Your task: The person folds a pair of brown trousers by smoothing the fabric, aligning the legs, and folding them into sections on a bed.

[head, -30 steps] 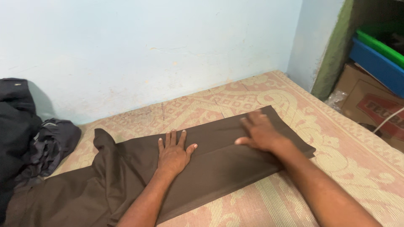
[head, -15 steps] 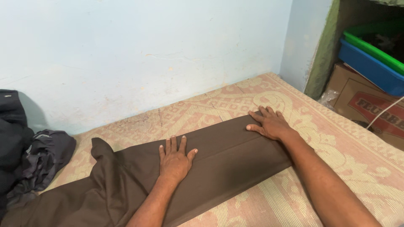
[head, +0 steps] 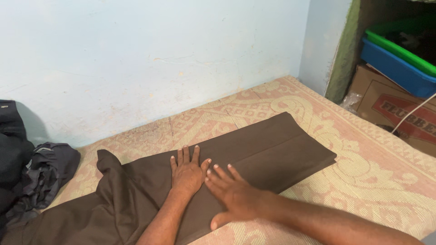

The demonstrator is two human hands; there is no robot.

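Top right corner: a cardboard box sits in the alcove beside the bed, brown, with a red label panel on its slanted top face, printed lettering on it. A white cable runs diagonally across that label. Stacked above the box is a blue plastic bin, and above that a green bin, both long and rectangular, only partly in view. A bit of crinkled clear plastic sits just left of the box at the wall foot.

You have a pair of dark brown trousers laid lengthwise on the patterned bed cover, pink and cream. The folded leg end lies flat toward the right, the bunched waist part trails off lower left.

Your left hand lies flat, palm down, fingers straight and together, pressing the middle of the trousers, gripping nothing. Your right hand is also open and flat on the fabric, fingers spread, just beside the left hand with fingertips touching or nearly touching its thumb side; can't tell which. Neither hand is closed on anything. The leg end lies well to the right of both hands, uncovered.

Far left: a dark heap of clothes against the pale blue wall, apart from the trousers.
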